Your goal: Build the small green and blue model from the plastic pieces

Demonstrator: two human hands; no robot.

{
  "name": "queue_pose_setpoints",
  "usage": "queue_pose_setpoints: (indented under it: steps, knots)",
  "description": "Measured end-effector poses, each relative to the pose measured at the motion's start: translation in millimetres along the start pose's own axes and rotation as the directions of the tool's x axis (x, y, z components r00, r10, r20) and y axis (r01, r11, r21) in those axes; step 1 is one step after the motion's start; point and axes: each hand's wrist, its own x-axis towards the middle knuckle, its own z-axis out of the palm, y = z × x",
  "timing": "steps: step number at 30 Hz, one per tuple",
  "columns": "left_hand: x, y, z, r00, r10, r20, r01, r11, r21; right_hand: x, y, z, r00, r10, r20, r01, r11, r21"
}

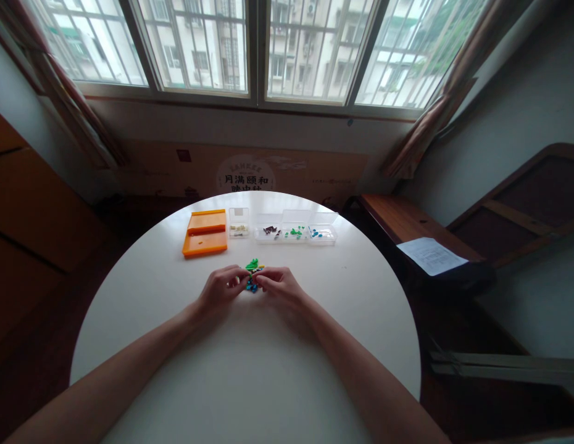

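A small cluster of coloured plastic pieces [252,264], like toy building blocks, is at the middle of the table. Green shows at its top, blue at its bottom, and a bit of yellow on the right. From the left side, my left hand [223,282] pinches it between thumb and fingers. My right hand [281,283] grips it from the opposite side, its fingertips close to those of the left. The fingers cover the cluster's middle, so I cannot make out single pieces there.
On the white round table [250,382], an orange open case [206,245] stands at the back left. Beside it are a clear box with pale pieces [239,229] and a clear compartment box [291,239] holding dark, green and blue pieces. Papers [430,255] lie on a wooden bench at right.
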Motion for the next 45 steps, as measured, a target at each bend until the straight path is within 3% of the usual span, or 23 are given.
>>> queue_pose_setpoints:
  steps: [45]
  knots:
    - [-0.6,0.5,-0.7,1.0,0.017,-0.012,-0.017,1.0,0.009,2.0,4.8,0.2,1.0,-0.022,0.007,0.022,1.0,0.002]
